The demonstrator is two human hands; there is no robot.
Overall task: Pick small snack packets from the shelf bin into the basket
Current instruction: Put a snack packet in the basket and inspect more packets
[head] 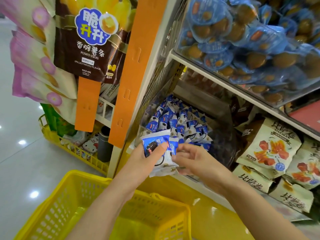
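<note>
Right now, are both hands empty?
No, the left hand grips blue-and-white packets under its thumb.

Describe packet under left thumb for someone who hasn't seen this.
Below the orange upright strip, above the yellow basket, is the left hand. Its thumb presses a blue-and-white packet. Unlike the heap in the bin, it is held clear, printed dark cookie facing up.

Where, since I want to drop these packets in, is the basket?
In the head view, the yellow basket sits bottom left, directly below the left hand gripping packets.
</note>
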